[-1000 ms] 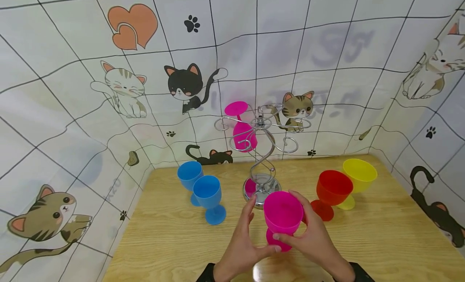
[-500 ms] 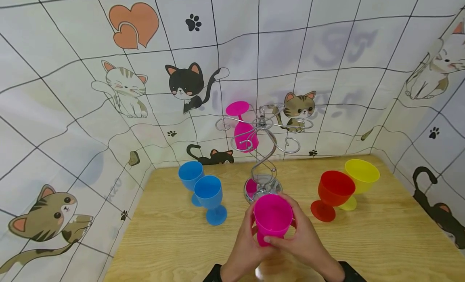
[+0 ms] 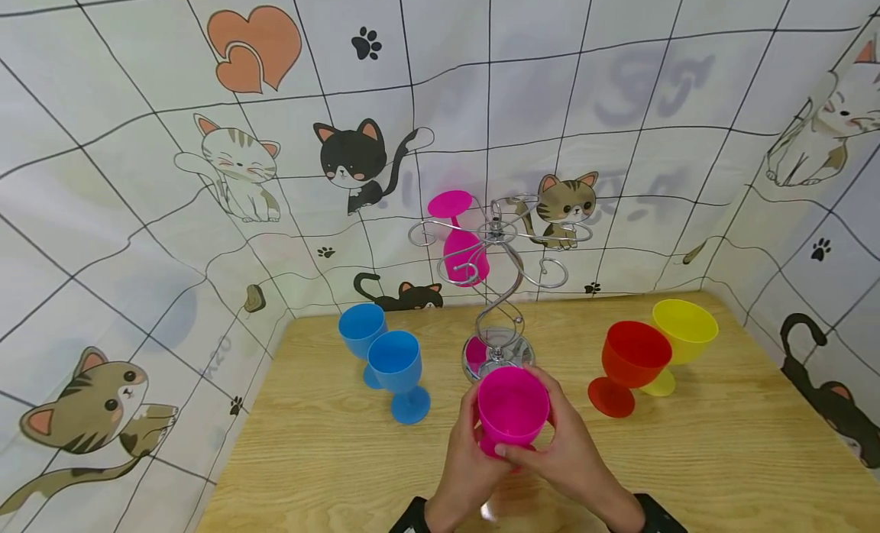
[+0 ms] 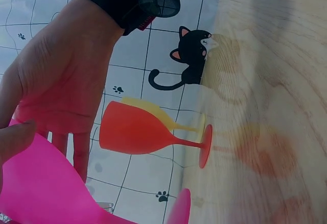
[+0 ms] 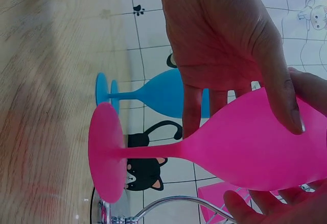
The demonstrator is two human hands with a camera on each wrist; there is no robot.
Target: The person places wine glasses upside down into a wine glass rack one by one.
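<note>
Both hands hold a bright pink plastic goblet (image 3: 513,407) upright in front of the metal rack. My left hand (image 3: 462,458) grips its bowl from the left, and my right hand (image 3: 574,460) from the right, with the right thumb across the near side. In the right wrist view the goblet's round foot (image 5: 106,152) appears just above the tabletop. Behind it stands the silver wire rack (image 3: 505,292) with curled arms and a shiny round base. A second pink goblet (image 3: 465,256) hangs upside down from the rack's left side.
Two blue goblets (image 3: 395,363) stand upright left of the rack. On the right are a red goblet (image 3: 635,355) and, partly behind it, a yellow goblet (image 3: 685,331). White cloth with cat drawings (image 3: 447,90) surrounds the wooden table (image 3: 309,457).
The held pink goblet has moved a little left. My left hand has closed in from spread fingers to a grip on the bowl. The goblets on the table and rack stay put.
</note>
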